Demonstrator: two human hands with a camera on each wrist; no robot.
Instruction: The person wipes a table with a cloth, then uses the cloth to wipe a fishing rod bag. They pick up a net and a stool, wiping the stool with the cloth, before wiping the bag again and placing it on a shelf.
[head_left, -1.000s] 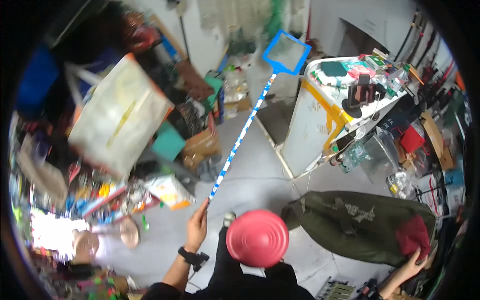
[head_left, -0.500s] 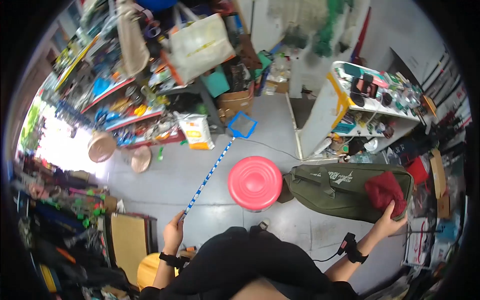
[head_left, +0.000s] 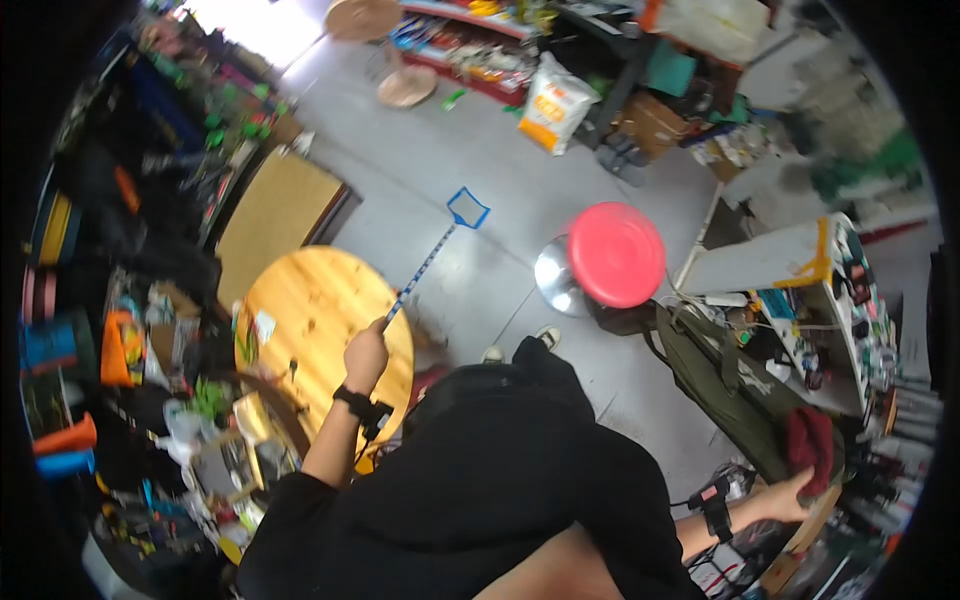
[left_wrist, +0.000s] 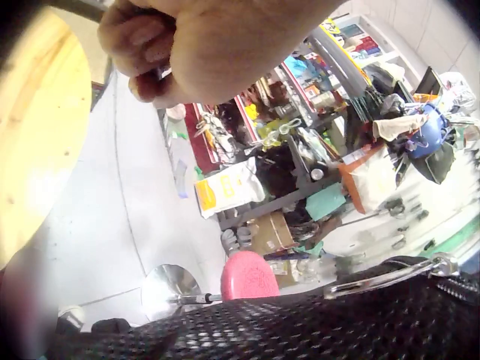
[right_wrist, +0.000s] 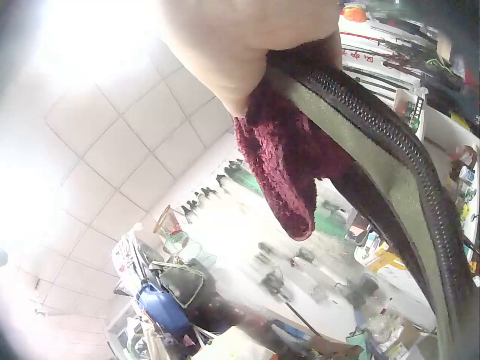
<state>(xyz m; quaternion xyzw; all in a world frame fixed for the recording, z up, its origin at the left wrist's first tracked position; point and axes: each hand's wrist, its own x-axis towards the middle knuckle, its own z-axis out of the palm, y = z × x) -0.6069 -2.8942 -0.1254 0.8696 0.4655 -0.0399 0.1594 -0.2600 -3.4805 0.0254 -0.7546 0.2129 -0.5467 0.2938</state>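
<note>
Pale tiled floor [head_left: 500, 290] lies beneath everything. Left fingers curl round the fly swatter [head_left: 428, 262]; the right hand [head_left: 785, 500] grips a red cloth [head_left: 810, 448] against the green bag [head_left: 725, 385], apparently by its edge. Beyond stands the pink stool [head_left: 616, 254].

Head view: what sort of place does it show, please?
It looks like a crowded small shop or storeroom, though I cannot tell which. The shelves and the white rack hold many small goods, and a stool stands on the floor between them.
</note>
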